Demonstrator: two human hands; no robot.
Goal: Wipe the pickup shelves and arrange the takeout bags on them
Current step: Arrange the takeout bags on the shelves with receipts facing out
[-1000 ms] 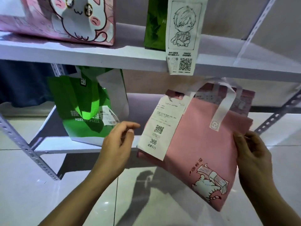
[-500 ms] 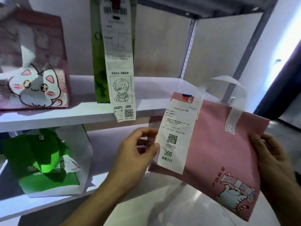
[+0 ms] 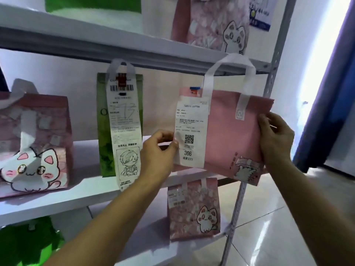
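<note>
2 bags already stand on the middle shelf (image 3: 92, 187): a pink cat bag (image 3: 34, 143) at far left, then a green bag (image 3: 119, 120) with a long receipt. My left hand (image 3: 157, 156) pinches the left edge of the flat pink bag (image 3: 232, 135), thumb on its 1 receipt; my right hand (image 3: 274, 139) grips the right edge, keeping it upright over the open spot, I judge. 1 more cat bag (image 3: 194, 208) sits below.
</note>
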